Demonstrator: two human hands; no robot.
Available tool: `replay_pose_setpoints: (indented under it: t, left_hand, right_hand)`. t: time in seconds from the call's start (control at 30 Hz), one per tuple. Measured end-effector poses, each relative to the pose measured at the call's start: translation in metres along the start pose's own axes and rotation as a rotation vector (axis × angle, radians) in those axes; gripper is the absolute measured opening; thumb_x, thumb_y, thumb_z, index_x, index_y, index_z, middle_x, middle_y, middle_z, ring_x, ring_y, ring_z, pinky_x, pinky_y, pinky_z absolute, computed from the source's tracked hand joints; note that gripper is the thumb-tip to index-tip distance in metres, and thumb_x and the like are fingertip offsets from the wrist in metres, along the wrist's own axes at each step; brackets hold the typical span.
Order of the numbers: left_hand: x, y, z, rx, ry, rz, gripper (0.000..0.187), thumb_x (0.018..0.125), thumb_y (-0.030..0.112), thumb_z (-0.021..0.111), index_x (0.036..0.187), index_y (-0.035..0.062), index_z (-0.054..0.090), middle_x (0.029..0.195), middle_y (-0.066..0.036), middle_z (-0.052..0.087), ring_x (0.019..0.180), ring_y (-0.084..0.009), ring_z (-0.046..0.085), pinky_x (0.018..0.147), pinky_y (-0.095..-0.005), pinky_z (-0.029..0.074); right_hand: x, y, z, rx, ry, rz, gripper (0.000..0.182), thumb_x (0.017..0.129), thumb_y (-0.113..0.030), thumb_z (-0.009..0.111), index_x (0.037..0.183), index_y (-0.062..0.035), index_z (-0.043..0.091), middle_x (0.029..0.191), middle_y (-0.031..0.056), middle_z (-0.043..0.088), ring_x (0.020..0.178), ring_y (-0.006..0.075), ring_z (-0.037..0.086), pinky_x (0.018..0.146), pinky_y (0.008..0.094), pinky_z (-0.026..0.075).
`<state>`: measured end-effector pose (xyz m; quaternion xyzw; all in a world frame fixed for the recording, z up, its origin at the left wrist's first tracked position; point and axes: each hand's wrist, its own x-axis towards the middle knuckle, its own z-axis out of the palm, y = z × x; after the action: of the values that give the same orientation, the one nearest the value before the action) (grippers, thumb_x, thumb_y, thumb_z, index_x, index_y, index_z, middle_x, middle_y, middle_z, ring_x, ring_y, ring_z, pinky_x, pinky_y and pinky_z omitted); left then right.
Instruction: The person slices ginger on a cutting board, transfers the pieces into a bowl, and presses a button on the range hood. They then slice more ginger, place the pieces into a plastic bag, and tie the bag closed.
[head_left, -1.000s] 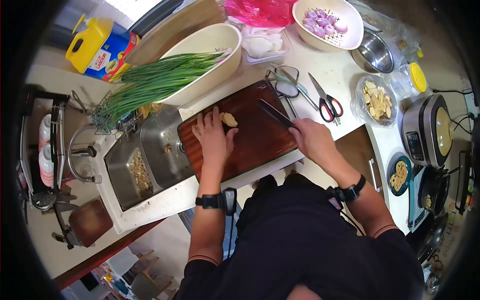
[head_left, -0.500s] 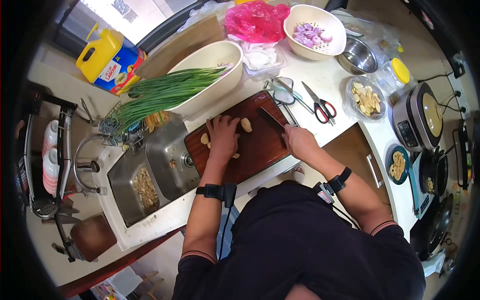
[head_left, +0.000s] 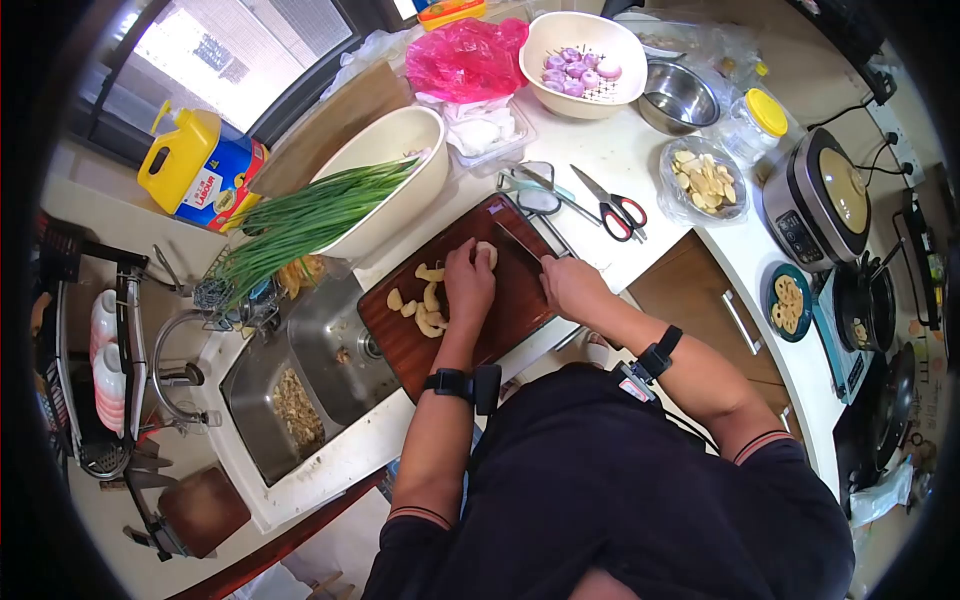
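Note:
A dark red-brown cutting board lies on the counter between the sink and me. On it, my left hand is closed, its fingers at a pale piece of peeled ginger. More pale ginger pieces lie on the board left of that hand. My right hand is wrapped round the handle of a kitchen knife. The blade points away to the upper left, low over the board, just right of the held piece.
Left of the board is a double sink with brown peelings. Behind it, spring onions hang out of a cream basin. Scissors, a bowl of sliced ginger, a colander of shallots and a rice cooker stand around the counter.
My left hand has moved from the left part of the board to the ginger piece near the knife. The pieces it covered now show. The whole view has shifted slightly.

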<state>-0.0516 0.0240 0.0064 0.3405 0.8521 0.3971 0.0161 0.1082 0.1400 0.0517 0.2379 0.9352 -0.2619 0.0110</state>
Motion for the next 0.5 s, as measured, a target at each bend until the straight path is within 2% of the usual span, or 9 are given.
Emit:
replay_pose_setpoints:
  t: [0.07,0.13,0.17,0.23,0.27,0.33,0.43,0.5]
  left_hand:
    - [-0.001,-0.003,0.005,-0.035,-0.029,-0.043,0.038,0.091,0.017,0.065,0.122,-0.0057,0.062,0.105,-0.024,0.066,0.099,-0.0375,0.064,0.089,-0.0419,0.050]
    - [-0.006,0.007,0.000,-0.175,-0.105,-0.264,0.045,0.088,0.018,0.072,0.124,-0.0054,0.060,0.106,-0.021,0.067,0.091,-0.0288,0.068,0.082,-0.0367,0.054]
    - [-0.011,0.012,-0.004,-0.172,-0.109,-0.274,0.045,0.088,0.018,0.072,0.124,-0.0054,0.060,0.106,-0.021,0.067,0.091,-0.0288,0.068,0.082,-0.0367,0.054]
    - [-0.021,0.020,-0.011,-0.495,-0.092,-0.586,0.040,0.091,0.014,0.073,0.123,-0.0044,0.058,0.108,-0.015,0.068,0.093,-0.0186,0.067,0.079,-0.0309,0.057]
    - [-0.030,0.017,-0.011,-0.490,-0.096,-0.597,0.040,0.091,0.014,0.073,0.123,-0.0044,0.058,0.108,-0.015,0.068,0.093,-0.0186,0.067,0.079,-0.0309,0.057]
    - [-0.047,0.009,-0.009,-0.851,-0.004,-0.610,0.036,0.093,0.012,0.071,0.122,-0.0033,0.058,0.109,-0.012,0.067,0.096,-0.0174,0.066,0.080,-0.0295,0.057]
    - [-0.060,0.004,-0.006,-0.972,0.042,-0.582,0.035,0.093,0.010,0.070,0.124,-0.0023,0.057,0.113,-0.013,0.066,0.096,-0.0165,0.066,0.078,-0.0290,0.056]
    - [-0.061,0.007,-0.004,-0.864,0.034,-0.557,0.033,0.093,0.009,0.069,0.122,-0.0026,0.058,0.113,-0.013,0.066,0.094,-0.0163,0.066,0.076,-0.0283,0.056]
  right_hand:
    - [-0.004,-0.005,-0.006,0.068,0.014,-0.027,0.019,0.095,-0.015,0.052,0.093,0.0020,0.059,0.078,0.0257,0.067,0.077,0.0435,0.067,0.069,0.0524,0.054]
    - [-0.007,-0.007,-0.003,0.087,0.000,-0.037,0.019,0.095,-0.016,0.053,0.093,0.0019,0.059,0.077,0.0255,0.067,0.076,0.0438,0.067,0.068,0.0526,0.053]
    - [-0.009,-0.008,0.000,0.108,-0.009,-0.049,0.020,0.095,-0.017,0.054,0.093,0.0019,0.059,0.076,0.0254,0.066,0.075,0.0440,0.067,0.068,0.0528,0.053]
    - [-0.013,-0.014,-0.008,0.116,-0.017,-0.061,0.019,0.095,-0.017,0.054,0.093,0.0017,0.059,0.075,0.0252,0.066,0.073,0.0443,0.066,0.067,0.0529,0.053]
    - [-0.016,-0.016,-0.011,0.120,-0.017,-0.071,0.019,0.095,-0.016,0.054,0.092,0.0015,0.059,0.073,0.0250,0.066,0.072,0.0445,0.066,0.067,0.0529,0.053]
    - [-0.019,-0.016,-0.013,0.148,0.002,-0.079,0.019,0.096,-0.017,0.054,0.093,0.0014,0.058,0.073,0.0250,0.065,0.071,0.0449,0.065,0.066,0.0533,0.052]
    - [-0.020,-0.013,-0.004,0.160,0.015,-0.093,0.019,0.097,-0.018,0.055,0.092,0.0011,0.056,0.072,0.0242,0.064,0.069,0.0446,0.064,0.065,0.0531,0.051]
    - [-0.020,-0.016,-0.001,0.147,-0.001,-0.096,0.019,0.097,-0.018,0.054,0.092,0.0009,0.056,0.072,0.0234,0.064,0.068,0.0438,0.064,0.064,0.0526,0.051]
